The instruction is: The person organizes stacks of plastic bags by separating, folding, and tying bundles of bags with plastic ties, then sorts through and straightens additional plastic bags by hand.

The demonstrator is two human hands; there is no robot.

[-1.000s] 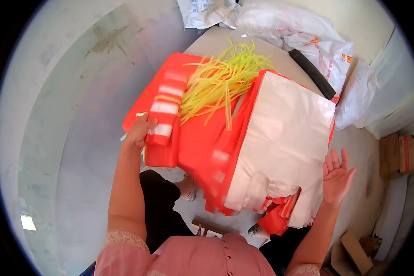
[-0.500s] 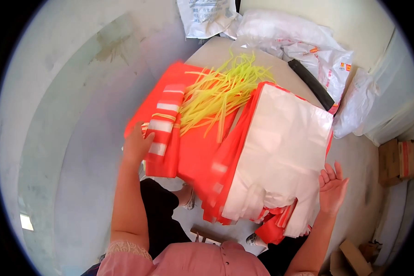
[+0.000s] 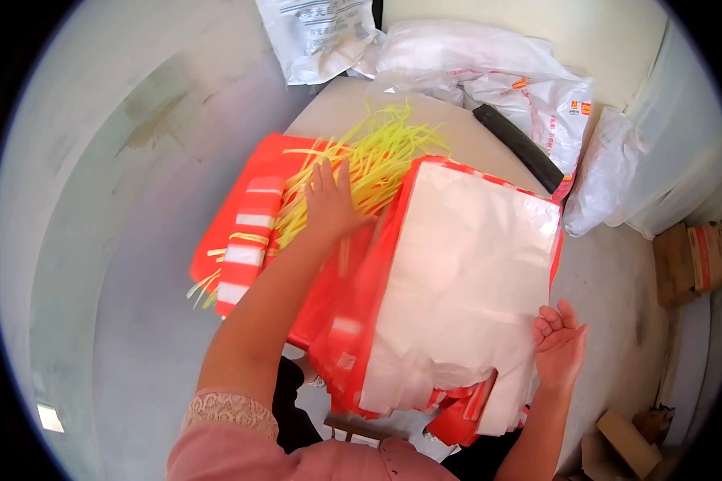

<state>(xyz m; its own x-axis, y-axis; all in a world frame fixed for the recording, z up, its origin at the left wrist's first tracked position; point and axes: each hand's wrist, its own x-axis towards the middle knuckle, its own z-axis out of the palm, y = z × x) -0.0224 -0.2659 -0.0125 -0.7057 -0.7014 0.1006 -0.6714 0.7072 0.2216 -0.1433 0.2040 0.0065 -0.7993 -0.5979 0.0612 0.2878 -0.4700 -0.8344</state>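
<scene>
My left hand (image 3: 329,204) is stretched over the near side of a loose heap of yellow strips (image 3: 389,144), fingers spread and holding nothing. Left of it lies a folded bundle of red and white plastic bags (image 3: 249,240), with yellow strips tied round it, on top of more red plastic (image 3: 217,220). A thick stack of bags, white on top with red edges (image 3: 465,256), spreads across the right of the table. My right hand (image 3: 559,345) is at this stack's lower right edge, palm turned up, fingers loosely curled and nothing in them.
Behind the stack, a dark bar (image 3: 519,148) lies on the beige tabletop (image 3: 313,112). White plastic sacks (image 3: 473,52) line the back, and a printed sack (image 3: 317,40) stands at the far left. Cardboard boxes (image 3: 678,264) are at the right, with an open carton (image 3: 622,449) below.
My left hand has left the folded red and white bundle and moved right, to the yellow strips. My right hand stays by the stack. The whole view has shifted a little.
</scene>
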